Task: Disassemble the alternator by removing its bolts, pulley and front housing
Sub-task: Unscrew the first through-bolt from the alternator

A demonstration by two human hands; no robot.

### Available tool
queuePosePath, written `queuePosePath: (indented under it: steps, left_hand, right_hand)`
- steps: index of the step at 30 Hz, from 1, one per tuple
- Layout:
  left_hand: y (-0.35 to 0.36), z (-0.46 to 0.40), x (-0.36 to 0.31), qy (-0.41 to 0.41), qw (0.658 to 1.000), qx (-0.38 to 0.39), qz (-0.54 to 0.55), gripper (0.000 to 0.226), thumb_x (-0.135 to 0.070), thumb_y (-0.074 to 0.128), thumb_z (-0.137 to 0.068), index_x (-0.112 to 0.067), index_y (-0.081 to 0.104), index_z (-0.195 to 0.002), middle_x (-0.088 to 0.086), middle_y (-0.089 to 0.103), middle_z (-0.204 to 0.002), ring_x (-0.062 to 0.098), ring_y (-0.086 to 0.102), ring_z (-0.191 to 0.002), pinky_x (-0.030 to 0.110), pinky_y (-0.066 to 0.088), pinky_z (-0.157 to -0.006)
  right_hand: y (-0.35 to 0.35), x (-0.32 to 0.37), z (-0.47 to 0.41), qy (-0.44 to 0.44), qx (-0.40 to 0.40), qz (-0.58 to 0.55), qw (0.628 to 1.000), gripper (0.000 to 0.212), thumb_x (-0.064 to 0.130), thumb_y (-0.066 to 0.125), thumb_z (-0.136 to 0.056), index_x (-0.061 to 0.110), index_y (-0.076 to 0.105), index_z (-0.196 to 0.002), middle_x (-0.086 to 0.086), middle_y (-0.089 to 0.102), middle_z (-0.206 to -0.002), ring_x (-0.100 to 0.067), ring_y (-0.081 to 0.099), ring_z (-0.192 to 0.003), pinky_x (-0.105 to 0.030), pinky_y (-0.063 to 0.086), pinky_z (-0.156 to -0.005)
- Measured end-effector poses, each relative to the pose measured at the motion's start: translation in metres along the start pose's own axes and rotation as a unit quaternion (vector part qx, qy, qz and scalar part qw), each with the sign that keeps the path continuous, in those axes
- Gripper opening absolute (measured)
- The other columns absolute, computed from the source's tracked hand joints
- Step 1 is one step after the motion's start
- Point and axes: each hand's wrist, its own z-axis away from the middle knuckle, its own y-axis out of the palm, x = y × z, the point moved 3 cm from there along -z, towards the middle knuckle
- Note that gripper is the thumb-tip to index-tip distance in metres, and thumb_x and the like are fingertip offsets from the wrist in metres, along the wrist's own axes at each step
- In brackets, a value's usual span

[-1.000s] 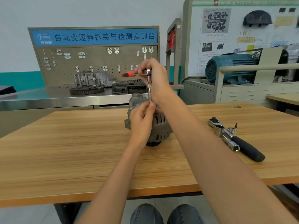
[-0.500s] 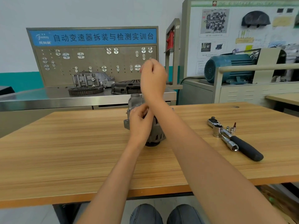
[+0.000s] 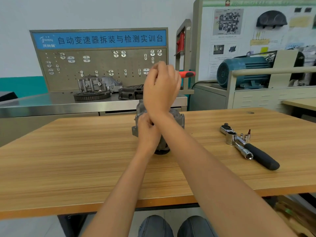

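Note:
A grey metal alternator (image 3: 177,117) stands upright in the middle of the wooden table (image 3: 68,159), mostly hidden by my hands. My right hand (image 3: 161,88) is raised above it and grips a small ratchet whose red and black handle (image 3: 187,74) sticks out to the right. The ratchet's extension and the bolt under it are hidden behind my wrist. My left hand (image 3: 147,132) grips the alternator's left upper side, fingers curled on the housing.
A larger black-handled ratchet (image 3: 256,153) with a socket, a loose long socket (image 3: 243,150) and a few small bits (image 3: 246,136) lie on the table to the right. A steel bench behind carries gearbox parts (image 3: 97,86) and a pegboard. A blue motor (image 3: 242,71) stands back right.
My right hand swung the ratchet handle round from pointing left to pointing right. My left hand stayed on the alternator.

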Motion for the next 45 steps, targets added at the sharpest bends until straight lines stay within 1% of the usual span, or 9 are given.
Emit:
queuePosePath:
  steps: [5, 10, 14, 17, 22, 28, 33, 38, 45]
  left_hand:
    - [0.001, 0.001, -0.004, 0.019, 0.999, -0.012, 0.024, 0.019, -0.009, 0.054, -0.092, -0.002, 0.062, -0.077, 0.027, 0.059, -0.077, 0.022, 0.048, -0.076, 0.041, 0.04, -0.07]
    - [0.0, 0.001, -0.004, 0.033, 0.999, 0.001, -0.002, 0.027, -0.018, 0.049, -0.097, -0.007, 0.062, -0.076, 0.018, 0.061, -0.076, 0.034, 0.053, -0.079, 0.043, 0.04, -0.077]
    - [0.0, -0.001, -0.002, 0.026, 1.0, -0.001, -0.006, 0.026, -0.007, 0.053, -0.093, 0.01, 0.058, -0.074, 0.028, 0.055, -0.068, 0.027, 0.045, -0.066, 0.038, 0.035, -0.065]
    - [-0.001, -0.002, 0.002, -0.016, 1.0, -0.011, 0.008, 0.015, 0.005, 0.054, -0.087, 0.002, 0.059, -0.073, 0.027, 0.055, -0.07, 0.021, 0.043, -0.072, 0.037, 0.033, -0.067]
    - [-0.001, 0.0, -0.003, -0.016, 1.0, -0.016, 0.021, 0.012, -0.001, 0.058, -0.088, 0.006, 0.064, -0.082, 0.033, 0.061, -0.085, 0.022, 0.051, -0.075, 0.036, 0.039, -0.069]
    - [0.001, 0.001, -0.006, 0.027, 1.0, -0.002, 0.013, 0.029, -0.017, 0.05, -0.096, 0.01, 0.058, -0.09, 0.034, 0.058, -0.086, 0.034, 0.052, -0.079, 0.044, 0.042, -0.077]
    - [0.001, 0.002, -0.008, 0.032, 0.999, -0.006, 0.009, 0.025, -0.01, 0.052, -0.095, 0.006, 0.06, -0.078, 0.032, 0.057, -0.075, 0.022, 0.047, -0.071, 0.036, 0.036, -0.07]
    - [-0.002, -0.002, 0.001, -0.012, 1.0, -0.01, 0.004, 0.017, 0.003, 0.051, -0.088, 0.016, 0.06, -0.082, 0.04, 0.058, -0.089, 0.03, 0.052, -0.076, 0.044, 0.04, -0.068]
    - [0.001, 0.001, -0.005, 0.008, 1.0, -0.012, 0.021, 0.02, -0.013, 0.054, -0.093, -0.003, 0.061, -0.078, 0.033, 0.058, -0.082, 0.032, 0.053, -0.077, 0.041, 0.045, -0.08]
  right_hand:
    - [0.006, -0.004, -0.017, 0.189, 0.187, -0.18, 0.947, 0.029, 0.002, 0.04, -0.088, 0.007, 0.051, -0.062, -0.002, 0.049, -0.064, -0.011, 0.043, -0.062, -0.027, 0.04, -0.063]
    - [0.007, -0.01, -0.023, 0.344, 0.256, -0.398, 0.811, 0.038, -0.003, 0.04, -0.08, 0.014, 0.049, -0.048, 0.004, 0.057, -0.051, -0.015, 0.056, -0.072, -0.039, 0.047, -0.091]
    - [0.003, -0.009, -0.013, 0.207, 0.171, -0.255, 0.929, 0.028, 0.002, 0.04, -0.089, 0.009, 0.051, -0.065, 0.002, 0.05, -0.064, -0.006, 0.048, -0.06, -0.02, 0.041, -0.062]
    - [0.0, -0.001, 0.0, -0.013, 0.044, -0.015, 0.999, 0.018, 0.006, 0.045, -0.09, 0.004, 0.058, -0.078, 0.0, 0.048, -0.071, -0.017, 0.046, -0.072, -0.035, 0.042, -0.08]
    - [0.007, 0.003, -0.008, 0.075, 0.112, -0.125, 0.983, 0.026, 0.004, 0.04, -0.09, 0.006, 0.049, -0.066, -0.006, 0.045, -0.066, -0.023, 0.044, -0.069, -0.039, 0.04, -0.07]
    - [0.008, -0.008, -0.021, 0.261, 0.235, -0.266, 0.898, 0.032, 0.0, 0.039, -0.085, 0.012, 0.043, -0.055, 0.0, 0.046, -0.064, -0.002, 0.041, -0.054, -0.006, 0.037, -0.047]
    - [0.007, -0.006, -0.015, 0.199, 0.182, -0.257, 0.928, 0.033, -0.001, 0.037, -0.089, 0.012, 0.043, -0.059, 0.001, 0.042, -0.06, 0.0, 0.038, -0.052, -0.009, 0.035, -0.05]
    - [0.004, 0.0, -0.004, 0.004, 0.05, 0.009, 0.999, 0.021, 0.008, 0.043, -0.091, 0.004, 0.054, -0.074, 0.0, 0.043, -0.068, -0.018, 0.041, -0.068, -0.033, 0.037, -0.078]
    - [0.007, -0.004, -0.019, 0.22, 0.175, -0.231, 0.931, 0.038, 0.0, 0.037, -0.087, 0.013, 0.037, -0.052, 0.0, 0.039, -0.053, -0.013, 0.039, -0.055, -0.024, 0.03, -0.056]
